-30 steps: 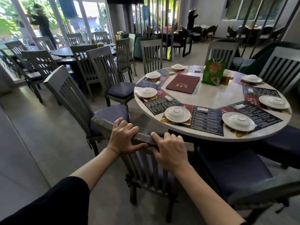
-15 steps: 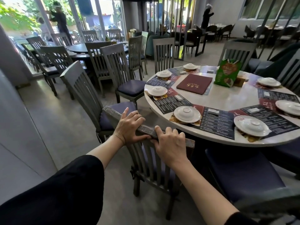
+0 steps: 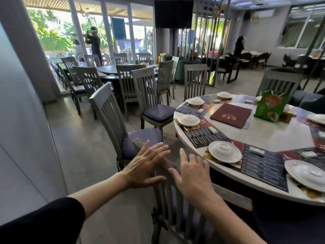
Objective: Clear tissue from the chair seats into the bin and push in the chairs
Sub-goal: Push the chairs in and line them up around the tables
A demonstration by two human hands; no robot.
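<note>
A grey slatted chair (image 3: 177, 205) stands in front of me, its seat tucked under the round white table (image 3: 263, 136). My left hand (image 3: 146, 164) lies over the chair's top rail with straight, spread fingers. My right hand (image 3: 191, 175) hovers just right of it, fingers straight, at the same rail. To the left a second grey chair (image 3: 109, 111) with a purple seat cushion (image 3: 146, 138) stands pulled out from the table. A third chair (image 3: 149, 95) beyond it is also out. No tissue and no bin are in view.
The table carries upturned bowls on plates (image 3: 225, 152), placemats, a maroon menu (image 3: 230, 115) and a green box (image 3: 269, 106). A grey wall (image 3: 26, 138) runs along my left. More tables and chairs fill the room behind; people stand far off.
Both hands have let go of the chair's top rail and now have straight fingers. My view has lifted and turned left toward the pulled-out chairs.
</note>
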